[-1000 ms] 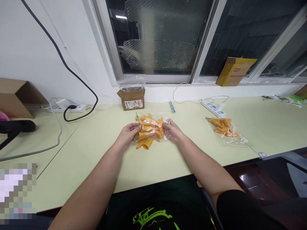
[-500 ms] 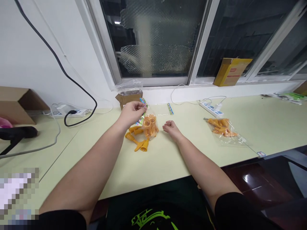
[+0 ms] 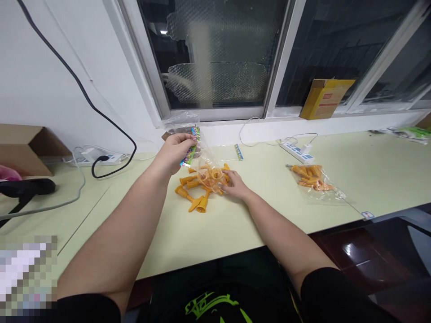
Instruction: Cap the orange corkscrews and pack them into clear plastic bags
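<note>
My left hand (image 3: 182, 150) is closed on the top of a clear plastic bag (image 3: 208, 154), pinching its colourful printed header strip (image 3: 191, 154). Below, the bag hangs down over a heap of orange-yellow plastic pieces (image 3: 183, 193), each with a hollow flared end. Some pieces sit within the bag's lower part; others lie loose on the table. At the right side of the heap, my right hand (image 3: 235, 185) curls its fingers around pieces there. Its fingertips are partly hidden among the pieces and the film.
Another clear bag of orange pieces (image 3: 311, 177) lies to the right. Behind are a flat clear packet with a printed strip (image 3: 239, 152), a power strip (image 3: 296, 153) and an open carton (image 3: 166, 134). A yellow box (image 3: 326, 99) leans on the window. Cables and a cardboard box (image 3: 23, 150) are at left.
My left hand has moved slightly left and up with the bag's header. My right hand has moved left to the heap and its fingers have spread around pieces. The orange pieces have spread out more.
</note>
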Demonstrator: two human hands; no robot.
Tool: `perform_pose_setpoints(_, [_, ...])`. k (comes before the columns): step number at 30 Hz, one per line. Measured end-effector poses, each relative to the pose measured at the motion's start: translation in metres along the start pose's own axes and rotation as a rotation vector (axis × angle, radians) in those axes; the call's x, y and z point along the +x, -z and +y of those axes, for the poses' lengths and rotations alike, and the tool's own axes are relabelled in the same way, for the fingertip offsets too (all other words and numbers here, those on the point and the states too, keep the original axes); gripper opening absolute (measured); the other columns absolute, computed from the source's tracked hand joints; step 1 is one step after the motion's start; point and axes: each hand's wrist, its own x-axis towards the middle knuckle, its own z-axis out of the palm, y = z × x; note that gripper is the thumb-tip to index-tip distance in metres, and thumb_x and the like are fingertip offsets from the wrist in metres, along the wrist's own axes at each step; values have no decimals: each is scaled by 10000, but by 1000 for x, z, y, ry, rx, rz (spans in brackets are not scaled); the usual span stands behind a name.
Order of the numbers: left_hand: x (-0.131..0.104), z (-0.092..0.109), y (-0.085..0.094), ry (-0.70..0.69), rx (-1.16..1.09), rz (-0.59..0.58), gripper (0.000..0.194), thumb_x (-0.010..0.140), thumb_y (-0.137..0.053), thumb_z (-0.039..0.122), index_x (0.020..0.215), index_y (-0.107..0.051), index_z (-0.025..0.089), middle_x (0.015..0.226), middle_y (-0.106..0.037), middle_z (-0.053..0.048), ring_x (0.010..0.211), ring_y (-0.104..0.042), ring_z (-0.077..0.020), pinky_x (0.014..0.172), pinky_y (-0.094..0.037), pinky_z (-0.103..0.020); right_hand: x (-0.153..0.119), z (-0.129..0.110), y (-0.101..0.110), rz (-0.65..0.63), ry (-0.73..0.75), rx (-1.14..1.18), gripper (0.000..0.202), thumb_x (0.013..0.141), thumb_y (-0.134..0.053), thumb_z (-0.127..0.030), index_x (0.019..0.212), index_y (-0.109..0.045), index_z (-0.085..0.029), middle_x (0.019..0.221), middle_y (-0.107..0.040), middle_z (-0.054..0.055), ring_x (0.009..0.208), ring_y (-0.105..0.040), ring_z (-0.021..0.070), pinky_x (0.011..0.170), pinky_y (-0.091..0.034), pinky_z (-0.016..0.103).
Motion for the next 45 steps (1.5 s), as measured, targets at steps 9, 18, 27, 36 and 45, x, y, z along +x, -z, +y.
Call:
perform_pose_setpoints(9, [-9,-4,37,177,-254,112,110,719,-697,115,815,-646,132,783,-675,-32,697,-671,-163,751,-669,-418,-4,-4,-9,1,51,-182,475,859,-752,-362,1321,-694,-269,1272,-586,118,1284,-498,313,1156,-388,503])
perform_pose_setpoints(18, [-18,-30,93,198,-485,164,72,760,-664,165,830,-646,170,777,-701,-33,723,-720,-182,776,-666,-361,-4,-3,-12,49,52,-168,327,844,-751,-289,1169,-739,-251,1225,-586,111,1256,-504,314,1147,-396,520])
perform_pose_setpoints(27, [-25,-69,89,48,-649,307,377,667,-685,10,913,-516,242,848,-705,19,826,-732,-140,784,-634,-266,-2,-20,-3,28,18,765,453,855,-676,-617,1138,-611,-269,1179,-705,85,1013,-682,243,886,-556,419])
perform_pose_setpoints(36, [-36,-134,37,34,-270,130,404,668,-853,344,999,-715,158,916,-690,-58,818,-704,-201,689,-597,-303,-8,-31,25,-79,-119,1240,678,861,-526,-815,1292,-487,-292,1217,-752,105,1025,-758,271,852,-606,447])
perform_pose_setpoints(45, [-50,-150,39,-215,5,24,641,751,-855,383,1346,-679,223,1430,-568,-111,1188,-651,-236,1006,-549,-332,1,-19,43,66,-249,918,598,773,-758,-562,1235,-447,-346,1138,-747,30,951,-761,223,853,-598,383])
